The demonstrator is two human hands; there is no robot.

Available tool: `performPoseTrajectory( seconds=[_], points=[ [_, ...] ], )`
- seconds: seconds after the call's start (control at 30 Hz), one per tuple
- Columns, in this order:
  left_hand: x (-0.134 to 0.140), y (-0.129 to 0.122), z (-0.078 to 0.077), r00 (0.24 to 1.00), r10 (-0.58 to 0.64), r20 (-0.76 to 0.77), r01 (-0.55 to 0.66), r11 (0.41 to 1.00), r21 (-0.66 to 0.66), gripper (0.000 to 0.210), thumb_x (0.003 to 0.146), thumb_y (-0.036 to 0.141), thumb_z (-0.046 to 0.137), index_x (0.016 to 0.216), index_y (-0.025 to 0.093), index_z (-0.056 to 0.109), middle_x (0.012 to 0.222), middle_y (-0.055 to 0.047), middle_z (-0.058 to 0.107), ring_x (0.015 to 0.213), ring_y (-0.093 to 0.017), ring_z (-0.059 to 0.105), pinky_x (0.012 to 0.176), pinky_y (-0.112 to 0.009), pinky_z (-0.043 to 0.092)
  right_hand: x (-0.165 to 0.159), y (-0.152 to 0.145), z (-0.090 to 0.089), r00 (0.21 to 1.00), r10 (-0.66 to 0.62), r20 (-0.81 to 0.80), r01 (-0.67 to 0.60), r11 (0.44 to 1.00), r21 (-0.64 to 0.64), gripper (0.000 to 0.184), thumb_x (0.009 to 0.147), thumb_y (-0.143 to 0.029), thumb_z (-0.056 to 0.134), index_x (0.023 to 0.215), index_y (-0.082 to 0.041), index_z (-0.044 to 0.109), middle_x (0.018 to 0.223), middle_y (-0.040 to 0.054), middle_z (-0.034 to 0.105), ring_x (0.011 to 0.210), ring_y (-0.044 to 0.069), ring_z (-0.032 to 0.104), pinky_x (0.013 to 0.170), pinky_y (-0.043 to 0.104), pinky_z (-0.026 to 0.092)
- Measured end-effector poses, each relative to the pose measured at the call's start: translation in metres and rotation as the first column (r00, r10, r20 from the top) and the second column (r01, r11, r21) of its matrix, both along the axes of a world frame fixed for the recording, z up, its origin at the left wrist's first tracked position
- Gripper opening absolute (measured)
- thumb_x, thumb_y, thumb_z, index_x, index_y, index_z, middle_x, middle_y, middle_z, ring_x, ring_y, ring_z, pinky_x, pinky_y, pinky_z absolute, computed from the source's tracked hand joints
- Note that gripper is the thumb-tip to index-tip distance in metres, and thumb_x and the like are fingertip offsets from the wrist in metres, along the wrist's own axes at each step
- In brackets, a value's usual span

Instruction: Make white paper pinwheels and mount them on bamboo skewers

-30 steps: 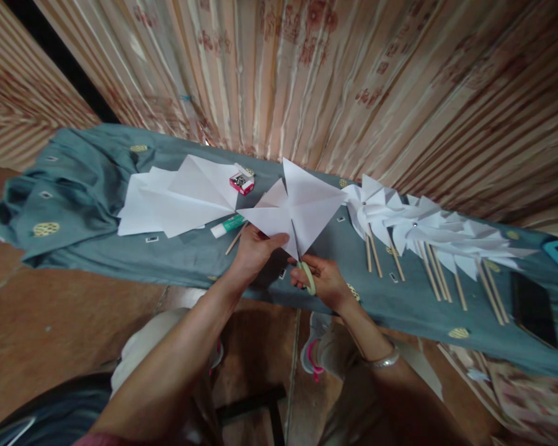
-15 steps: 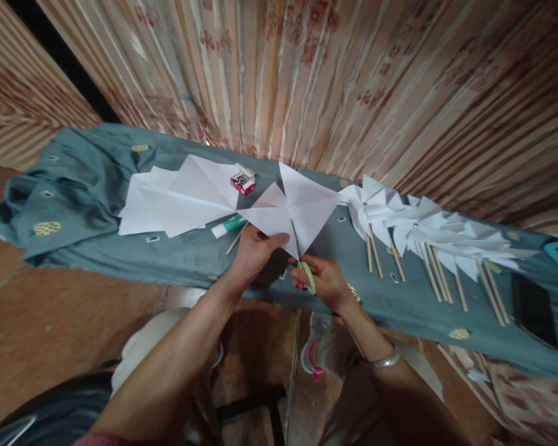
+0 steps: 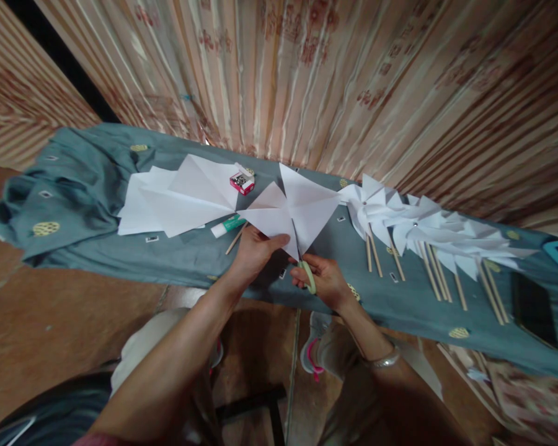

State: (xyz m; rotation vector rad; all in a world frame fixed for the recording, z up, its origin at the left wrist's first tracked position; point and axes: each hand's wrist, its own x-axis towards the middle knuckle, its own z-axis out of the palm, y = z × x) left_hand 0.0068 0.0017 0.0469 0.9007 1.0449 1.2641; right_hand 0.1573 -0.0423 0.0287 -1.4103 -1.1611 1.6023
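Observation:
My left hand (image 3: 256,251) pinches a white paper sheet (image 3: 309,201) at its near left flap, thumb on top. Slits run from the sheet's edges toward its middle, parting it into flaps. In my right hand (image 3: 324,279) is a pair of scissors (image 3: 309,277) with pale green handles, fingers through the loops. The blades sit in the slit at the sheet's near corner; most of their length is hidden by paper. Just left of the sheet lie a green and white glue stick (image 3: 227,226) and a wooden stick (image 3: 235,240), partly covered by my left hand.
A stack of white paper (image 3: 167,201) lies to the left, with a small red box of metal pins (image 3: 242,181) beside it. Several paper pinwheels (image 3: 413,220) on wooden sticks overlap to the right. A black phone (image 3: 534,310) rests near the cloth-covered table's (image 3: 93,248) right end.
Almost nothing differs. Both hands, the paper and the scissors stay in nearly the same place.

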Motion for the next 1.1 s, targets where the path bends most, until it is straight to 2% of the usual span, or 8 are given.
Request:
performPoseTrajectory(
  seconds=[0.27, 0.4, 0.8, 0.97, 1.1],
  points=[
    [0.001, 0.000, -0.002, 1.000, -0.003, 0.028, 0.003, 1.000, -0.004, 0.019, 0.052, 0.020, 0.074, 0.068, 0.015, 0.065, 0.066, 0.001, 0.066, 0.060, -0.014, 0.057, 0.064, -0.027, 0.048, 0.000, 0.000, 0.003, 1.000, -0.004, 0.007, 0.004, 1.000, 0.000, 0.039, 0.052, -0.049, 0.083, 0.066, -0.018, 0.063, 0.053, -0.0028, 0.060, 0.046, 0.008, 0.048, 0.046, 0.022, 0.038],
    [0.001, 0.000, 0.000, 1.000, 0.011, -0.018, -0.011, 1.000, -0.005, 0.017, 0.052, 0.020, 0.074, 0.065, 0.016, 0.065, 0.065, 0.001, 0.066, 0.060, -0.014, 0.057, 0.063, -0.027, 0.048, 0.000, 0.000, 0.002, 1.000, -0.001, 0.020, 0.001, 1.000, 0.011, 0.040, 0.053, -0.050, 0.083, 0.069, -0.018, 0.065, 0.052, -0.0029, 0.060, 0.046, 0.009, 0.048, 0.045, 0.022, 0.037],
    [0.000, 0.000, -0.001, 0.999, 0.030, -0.031, -0.030, 1.000, 0.003, 0.015, 0.052, 0.020, 0.074, 0.062, 0.017, 0.063, 0.064, 0.001, 0.064, 0.060, -0.014, 0.056, 0.060, -0.027, 0.046, -0.001, 0.001, 0.003, 1.000, -0.011, 0.023, 0.011, 1.000, 0.008, 0.042, 0.051, -0.050, 0.084, 0.072, -0.018, 0.067, 0.049, -0.0049, 0.057, 0.043, 0.009, 0.047, 0.044, 0.023, 0.036],
    [-0.001, 0.000, -0.001, 0.999, 0.011, -0.034, -0.011, 1.000, 0.010, 0.015, 0.053, 0.019, 0.074, 0.063, 0.016, 0.063, 0.064, 0.002, 0.063, 0.059, -0.013, 0.055, 0.062, -0.027, 0.045, 0.000, 0.000, 0.004, 1.000, 0.030, -0.007, -0.030, 0.999, -0.038, 0.046, 0.049, -0.052, 0.084, 0.073, -0.017, 0.065, 0.053, -0.0029, 0.062, 0.046, 0.009, 0.051, 0.045, 0.022, 0.039],
    [-0.006, 0.005, -0.002, 0.998, 0.060, 0.017, -0.060, 0.998, 0.020, 0.017, 0.053, 0.019, 0.075, 0.064, 0.016, 0.063, 0.064, 0.003, 0.063, 0.059, -0.012, 0.054, 0.064, -0.026, 0.044, 0.004, -0.002, 0.011, 0.988, 0.153, 0.002, -0.152, 0.985, -0.085, 0.047, 0.053, -0.052, 0.082, 0.081, -0.018, 0.066, 0.058, -0.0021, 0.065, 0.051, 0.010, 0.057, 0.050, 0.022, 0.043]
  ],
)
